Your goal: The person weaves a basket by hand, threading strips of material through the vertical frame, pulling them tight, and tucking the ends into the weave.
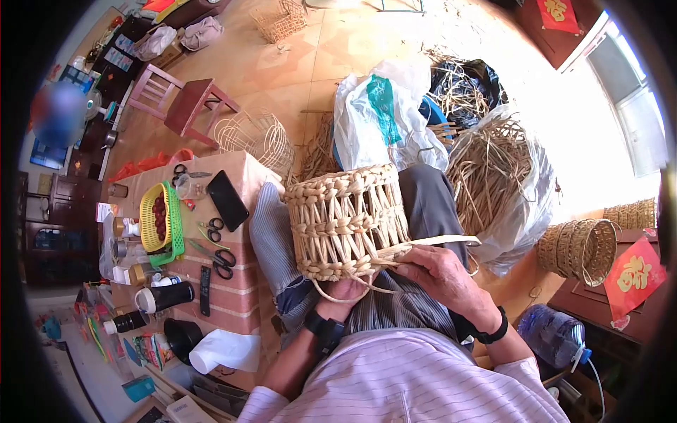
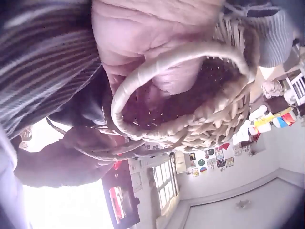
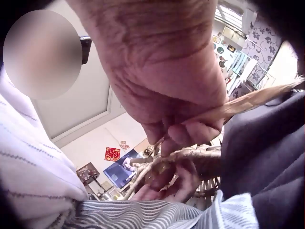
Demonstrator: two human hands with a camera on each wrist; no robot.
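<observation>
A woven straw basket lies on its side across the lap, its opening towards the body. The left hand grips the near rim; in the left wrist view the left hand reaches into the opening, its fingertips hidden. At the rim's right side, the right hand pinches a flat straw strand. Seen from the right wrist, the curled fingers of the right hand hold that strand, whose free end sticks out past the hand. A thin strand loops below the rim.
On the left, a cloth-covered table bears scissors, a phone, a yellow basket and bottles. Plastic bags with straw stand beyond the knees. Finished-looking baskets and a water jug are at the right.
</observation>
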